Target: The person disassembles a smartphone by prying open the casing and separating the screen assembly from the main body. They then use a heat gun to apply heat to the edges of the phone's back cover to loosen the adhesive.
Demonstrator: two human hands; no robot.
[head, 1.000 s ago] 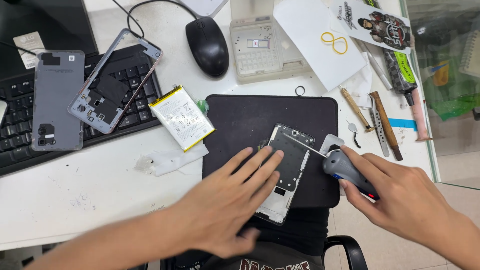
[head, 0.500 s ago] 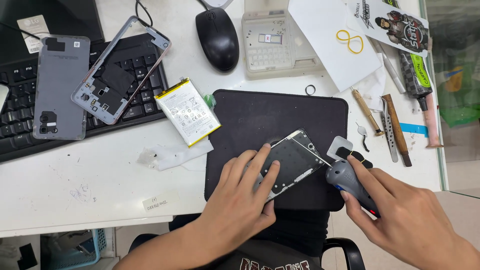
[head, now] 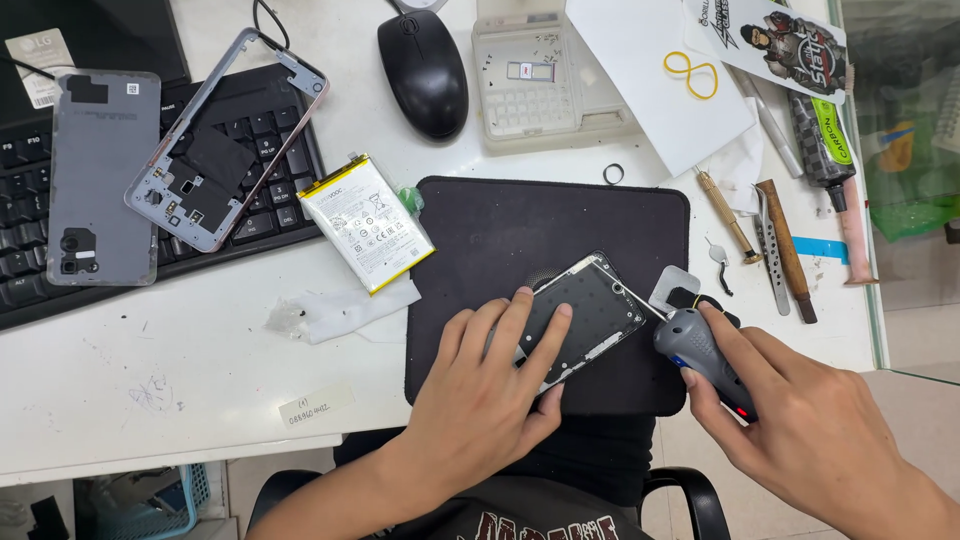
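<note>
now: two hands on an opened phone, driver at its corner

down on the black work mat, an opened phone body lies tilted, its long axis running from about 7 o'clock to 1 o'clock. the left hand lies flat across the phone's lower half, fingers spread and nearly straight, pressing it onto the mat rather than closing around it. the right hand comes in from 4 o'clock and is wrapped around a grey electric screwdriver, thumb and fingers curled tight on its body; the thin bit points toward 10 o'clock and meets the phone's right edge near its upper corner. whether the tip sits in a screw is too small to tell.

at 9 o'clock of the mat, just beside its edge, lies a white battery with a yellow rim, with a scrap of white tissue below it. farther toward 10 o'clock a phone mid-frame and a grey back cover lie on a black keyboard. at 12 o'clock sit a black mouse and a pale plastic screw tray. at 2 o'clock lie white paper with a yellow rubber band, and at 3 o'clock of the mat, tweezers and a wood-handled tool lie side by side on the white table.
</note>
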